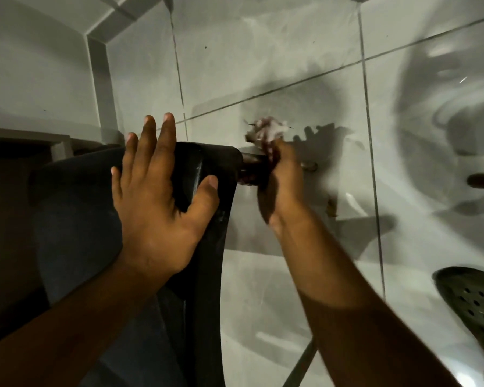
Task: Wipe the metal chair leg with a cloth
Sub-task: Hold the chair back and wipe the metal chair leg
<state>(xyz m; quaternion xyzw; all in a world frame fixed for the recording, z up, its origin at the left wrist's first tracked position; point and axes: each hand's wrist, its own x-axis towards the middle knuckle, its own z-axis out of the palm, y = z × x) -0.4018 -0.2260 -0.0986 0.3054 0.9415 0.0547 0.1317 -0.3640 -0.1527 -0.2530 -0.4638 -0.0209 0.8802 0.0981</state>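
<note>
Tiles [277,51], pale and glossy, lie beneath chair [207,169] and hands.

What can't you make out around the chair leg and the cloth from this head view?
- Chair leg: mostly hidden by the right hand and cloth.
- Cloth: motion-blurred, so its pattern and contact with the leg are unclear.
- Chair seat: partly covered by the open left hand.
- Perforated object: cut off by right edge.

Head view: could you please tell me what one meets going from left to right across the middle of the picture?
Dark chair seat → left hand flat on it → metal chair leg → right hand gripping the cloth → tiled floor.
</note>
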